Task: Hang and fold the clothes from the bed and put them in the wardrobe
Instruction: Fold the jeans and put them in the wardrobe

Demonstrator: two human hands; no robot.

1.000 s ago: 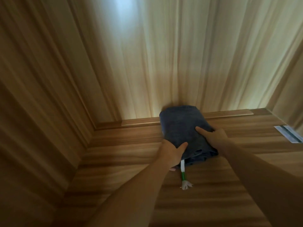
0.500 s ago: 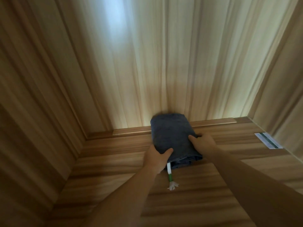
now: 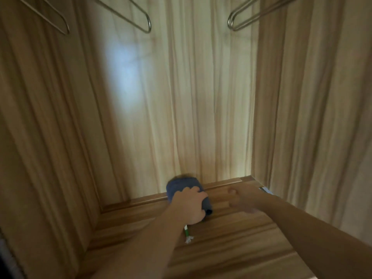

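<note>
A folded dark blue garment (image 3: 180,184) lies on the wardrobe floor (image 3: 231,250) against the back wall. Its white and green drawstring (image 3: 187,235) trails out toward me. My left hand (image 3: 190,206) lies over the near half of the bundle, with its fingers curled over the top and right side. My right hand (image 3: 241,200) hovers just to the right of the garment, apart from it. It is blurred, loosely curled and holds nothing.
Three bare metal hangers hang at the top: one at the left (image 3: 60,24), one in the middle (image 3: 141,22), one at the right (image 3: 238,21). Wooden walls close in on the left, back and right. A small white label (image 3: 266,190) sits in the right back corner.
My right hand has let go of the garment and moved off to the right. My left hand slid further over the bundle. My head tilted up, bringing the hangers into view.
</note>
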